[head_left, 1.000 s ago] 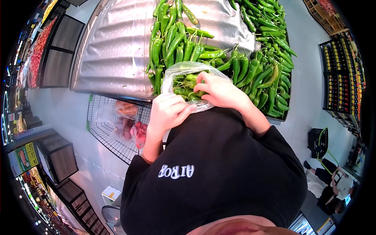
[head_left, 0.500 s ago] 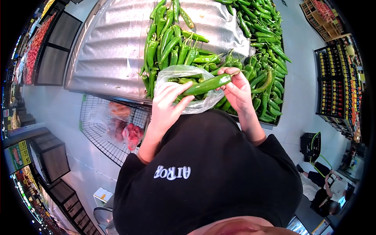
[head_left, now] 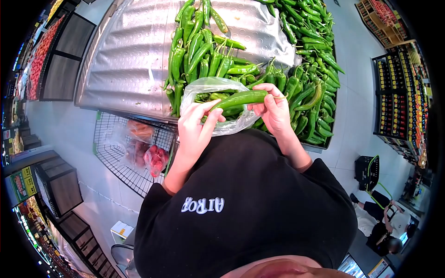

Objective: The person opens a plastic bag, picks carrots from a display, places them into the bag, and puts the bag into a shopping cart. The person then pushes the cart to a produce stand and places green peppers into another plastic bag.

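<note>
A long green pepper (head_left: 241,99) lies across the mouth of a clear plastic bag (head_left: 199,87), gripped at both ends. My left hand (head_left: 197,125) pinches its left tip between thumb and fingers. At the stem end, my right hand (head_left: 274,110) closes its thumb and fingers around it. Several more green peppers sit inside the bag beneath. Whether my left hand also touches the bag's rim is hard to make out. Loose green peppers (head_left: 197,51) are heaped on the display just beyond the bag.
The silver-lined display stand (head_left: 130,60) holds another pepper pile (head_left: 315,41) along its right side. Left of my body is a wire shopping cart (head_left: 116,157) with bagged produce (head_left: 156,160). At lower right are a black basket (head_left: 367,171) and a person (head_left: 394,220). Stocked shelves (head_left: 398,92) stand right.
The pepper has shifted slightly left and down and lies more level. My right hand has moved a little left and lower, still holding the stem end.
</note>
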### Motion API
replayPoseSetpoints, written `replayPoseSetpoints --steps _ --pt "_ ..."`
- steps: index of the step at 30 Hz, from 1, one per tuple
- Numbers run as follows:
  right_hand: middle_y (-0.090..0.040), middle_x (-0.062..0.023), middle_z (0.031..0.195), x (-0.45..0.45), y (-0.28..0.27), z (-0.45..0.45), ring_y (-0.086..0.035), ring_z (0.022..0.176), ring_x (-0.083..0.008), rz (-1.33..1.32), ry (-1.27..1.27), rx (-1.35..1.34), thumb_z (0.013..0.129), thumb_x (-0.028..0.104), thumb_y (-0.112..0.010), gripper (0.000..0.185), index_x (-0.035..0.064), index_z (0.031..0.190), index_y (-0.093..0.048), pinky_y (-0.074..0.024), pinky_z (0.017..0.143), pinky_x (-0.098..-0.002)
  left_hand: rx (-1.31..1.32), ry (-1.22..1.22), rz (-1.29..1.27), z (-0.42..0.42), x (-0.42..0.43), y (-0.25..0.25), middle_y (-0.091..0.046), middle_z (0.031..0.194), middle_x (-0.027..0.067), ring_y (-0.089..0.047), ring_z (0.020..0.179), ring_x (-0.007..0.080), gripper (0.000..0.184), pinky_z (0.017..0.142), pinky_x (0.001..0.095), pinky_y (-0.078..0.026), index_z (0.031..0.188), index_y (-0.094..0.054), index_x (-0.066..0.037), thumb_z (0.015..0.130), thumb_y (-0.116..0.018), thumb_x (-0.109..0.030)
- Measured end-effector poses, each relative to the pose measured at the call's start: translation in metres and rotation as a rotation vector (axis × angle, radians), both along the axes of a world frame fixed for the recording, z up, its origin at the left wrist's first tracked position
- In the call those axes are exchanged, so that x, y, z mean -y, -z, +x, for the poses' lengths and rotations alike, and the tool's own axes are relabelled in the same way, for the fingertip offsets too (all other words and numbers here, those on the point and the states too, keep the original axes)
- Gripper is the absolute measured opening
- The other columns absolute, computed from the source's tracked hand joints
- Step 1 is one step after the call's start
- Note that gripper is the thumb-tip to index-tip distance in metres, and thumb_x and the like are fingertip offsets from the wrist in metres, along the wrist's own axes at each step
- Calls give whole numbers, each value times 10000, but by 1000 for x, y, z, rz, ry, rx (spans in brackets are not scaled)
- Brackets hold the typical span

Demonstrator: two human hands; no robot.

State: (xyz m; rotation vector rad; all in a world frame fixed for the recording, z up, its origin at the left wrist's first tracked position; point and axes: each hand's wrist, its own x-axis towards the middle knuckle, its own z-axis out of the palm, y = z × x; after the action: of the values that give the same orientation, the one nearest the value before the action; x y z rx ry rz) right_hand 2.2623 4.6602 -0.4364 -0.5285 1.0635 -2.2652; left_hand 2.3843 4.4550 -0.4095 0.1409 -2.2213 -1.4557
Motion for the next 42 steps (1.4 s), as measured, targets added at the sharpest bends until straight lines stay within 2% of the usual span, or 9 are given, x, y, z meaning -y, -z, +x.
replayPoseSetpoints --steps 7,10,15,21,25,31,37,41,42 --pt "-647 -63 978 9 -21 12 -625 778 -130 287 86 -9 942 81 -675 381 -2 1290 -544 -504 682 -249 -4 -41 -207 0 -1 6 -684 743 53 -633 730 236 226 745 364 -487 879 -733 -37 755 -825 -202" --pt "-654 -52 1005 9 -9 10 -630 813 -123 297 93 8 936 89 -690 352 3 1257 -572 -518 758 -265 -109 -129 -268 -5 -3 0 -683 769 55 -636 745 242 241 758 374 -485 882 -733 -45 736 -835 -207" --pt "-675 -22 1071 5 -13 -14 -619 982 -97 390 281 -101 931 66 -695 231 23 1151 -641 -497 901 -272 -53 31 -340 -6 0 15 -695 812 55 -644 810 251 193 809 381 -484 893 -737 -64 766 -804 -193" --pt "-693 -15 986 -3 -8 -96 -628 862 -74 523 704 -423 935 102 -706 240 -11 1142 -660 -503 796 -228 -19 224 -419 1 -3 16 -704 862 57 -653 870 242 149 842 369 -490 911 -745 -74 779 -781 -134" --pt "-706 -21 925 3 5 -145 -593 749 -52 990 837 -750 898 200 -763 397 -6 1217 -647 -494 682 -217 -20 238 -402 1 -1 15 -703 866 64 -653 869 251 150 850 376 -492 921 -741 -70 786 -773 -126" --pt "-720 -99 855 33 11 -159 -625 632 -150 1028 793 -902 876 265 -768 401 18 1176 -670 -508 637 -296 -45 211 -367 3 5 20 -702 873 59 -654 874 253 122 832 395 -501 937 -725 -74 816 -736 -87" --pt "-720 -103 884 59 12 -160 -644 654 -184 1058 637 -875 904 292 -725 389 42 1196 -663 -518 650 -324 -54 181 -367 6 9 22 -711 926 93 -665 909 274 151 840 382 -514 958 -718 -47 808 -726 -28" --pt "-719 -133 958 66 15 -170 -684 794 -291 1243 562 -948 912 338 -687 391 53 1178 -667 -532 756 -393 -25 190 -346 7 10 21 -708 935 95 -661 914 281 165 844 385 -514 971 -717 -55 810 -719 -22" --pt "-711 -142 1038 64 21 -175 -677 920 -318 1319 512 -982 914 347 -669 400 48 1180 -655 -524 821 -424 -18 186 -339 7 10 21 -707 934 90 -658 918 282 156 848 386 -513 969 -718 -62 816 -717 -31"
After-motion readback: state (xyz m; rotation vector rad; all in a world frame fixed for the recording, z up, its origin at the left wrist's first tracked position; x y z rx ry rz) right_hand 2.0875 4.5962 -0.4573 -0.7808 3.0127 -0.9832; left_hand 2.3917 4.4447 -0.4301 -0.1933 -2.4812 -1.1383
